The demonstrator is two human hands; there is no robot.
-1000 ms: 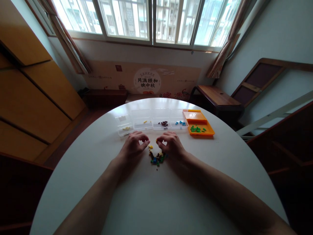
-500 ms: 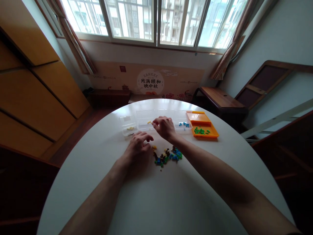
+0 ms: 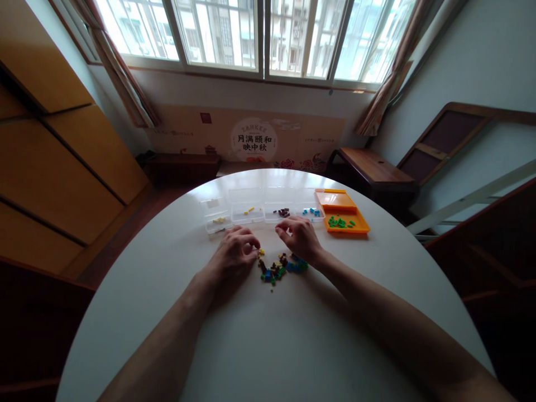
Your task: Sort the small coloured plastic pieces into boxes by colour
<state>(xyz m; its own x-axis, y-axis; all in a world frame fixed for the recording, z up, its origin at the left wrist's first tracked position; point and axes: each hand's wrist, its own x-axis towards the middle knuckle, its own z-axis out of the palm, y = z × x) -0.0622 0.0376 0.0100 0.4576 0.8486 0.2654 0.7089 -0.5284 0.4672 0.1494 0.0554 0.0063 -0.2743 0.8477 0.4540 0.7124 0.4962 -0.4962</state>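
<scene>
My left hand point(image 3: 238, 245) rests on the table at the left of a loose pile of small toy bricks point(image 3: 274, 271). Its fingers are bent and apart, with the tips right beside a few yellow bricks point(image 3: 262, 252). Over the far right side of the pile hovers my right hand point(image 3: 300, 237), thumb and forefinger slightly apart and no brick visible between them. The pile mixes brown, blue, green and yellow pieces; my right hand hides part of it. Beyond the hands, a clear compartment box point(image 3: 247, 220) holds yellow, brown point(image 3: 283, 213) and blue bricks point(image 3: 311, 212) in separate sections.
An orange box point(image 3: 362, 228) with its lid open holds green bricks point(image 3: 340, 221) at the right. A small clear case point(image 3: 208, 228) with pale bricks stands at the left. All lie on a round white table point(image 3: 251, 346). A wooden chair point(image 3: 372, 164) stands beyond.
My right hand has drawn back from the clear box toward the pile, uncovering the brown bricks. The fingers of my left hand have come closer to the yellow bricks. The view has shifted slightly.
</scene>
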